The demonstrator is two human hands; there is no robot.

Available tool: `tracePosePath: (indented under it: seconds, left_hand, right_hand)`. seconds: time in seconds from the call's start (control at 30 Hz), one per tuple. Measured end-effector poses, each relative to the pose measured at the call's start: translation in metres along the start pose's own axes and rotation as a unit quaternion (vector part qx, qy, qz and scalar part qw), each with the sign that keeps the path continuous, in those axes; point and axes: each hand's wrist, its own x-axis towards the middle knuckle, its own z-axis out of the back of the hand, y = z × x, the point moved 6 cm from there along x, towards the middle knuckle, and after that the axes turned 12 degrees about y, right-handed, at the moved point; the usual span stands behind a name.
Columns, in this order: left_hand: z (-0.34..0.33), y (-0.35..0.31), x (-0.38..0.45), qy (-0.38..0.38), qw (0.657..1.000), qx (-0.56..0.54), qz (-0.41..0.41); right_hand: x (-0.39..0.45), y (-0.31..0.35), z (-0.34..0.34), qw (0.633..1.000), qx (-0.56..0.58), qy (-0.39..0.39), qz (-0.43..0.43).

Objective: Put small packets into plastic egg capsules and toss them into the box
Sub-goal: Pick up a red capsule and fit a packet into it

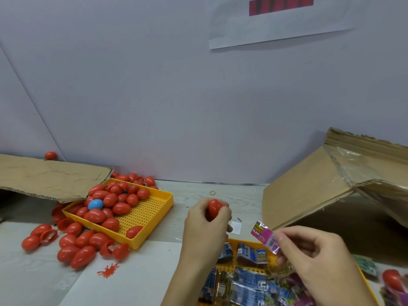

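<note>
Pale wood-grain table (198,191) against a plain wall. One glossy red plastic egg capsule (214,208) is gripped in the left hand (206,224), fingers curled round it. One pink foil packet (266,237) is pinched by the right hand (313,255). Two yellow perforated trays: left one (152,208) heaped with red eggs and one blue egg (95,204); near one (230,240) holds packets. An open cardboard box (326,180) is seen at right.

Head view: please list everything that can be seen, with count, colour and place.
egg capsules: many, red, in the left yellow tray and around it
blue egg: one, among them
left yellow tray: one, table left
packets: many, mostly blue, in the near yellow tray
cardboard box: one, brown, right, on its side
cardboard flap: one, brown, left
paper sheet: one, white, wall
left hand: holds one red egg
right hand: pinches one pink packet
</note>
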Motion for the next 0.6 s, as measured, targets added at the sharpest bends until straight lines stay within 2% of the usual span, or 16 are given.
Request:
tracePosePath:
  seconds: [0.13, 0.37, 0.47, 0.6]
  left_hand:
    - [-0.007, 0.003, 0.0, 0.05, 0.998, 0.016, 0.021]
    - [-0.022, 0.003, -0.004, 0.157, 0.986, 0.036, 0.032]
    - [-0.023, -0.001, -0.006, 0.169, 0.984, 0.044, 0.026]
    - [-0.018, -0.001, -0.006, 0.148, 0.988, 0.027, 0.027]
  right_hand:
    - [0.001, -0.001, 0.001, 0.997, 0.073, 0.001, 0.0]
    - [0.0, 0.005, 0.001, 0.996, 0.086, 0.016, 0.003]
    - [0.0, 0.006, -0.001, 0.996, 0.083, 0.024, -0.003]
    - [-0.001, 0.007, 0.001, 0.996, 0.089, 0.022, -0.005]
